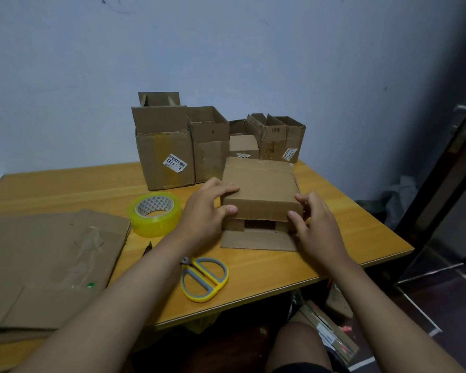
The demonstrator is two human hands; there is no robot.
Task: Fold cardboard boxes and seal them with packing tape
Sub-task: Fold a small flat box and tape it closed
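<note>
The small cardboard box [261,192] sits on the wooden table [320,259] between the two hands: the left hand [207,211] grips its left side with fingers curled over the top edge and thumb on the front flap, and the right hand [316,227] grips its right side the same way. The roll of tape [155,214] lies just left of the left hand. The scissors [203,278] lie below it, nearer the person, and a row of open boxes [189,146] stands beyond both hands.

We see yellow-and-grey scissors [204,279] lying on the wooden worktop [320,254] near its front edge; behind the worktop a bluish wall [226,49], beside its right end a dark door [447,184]
</note>
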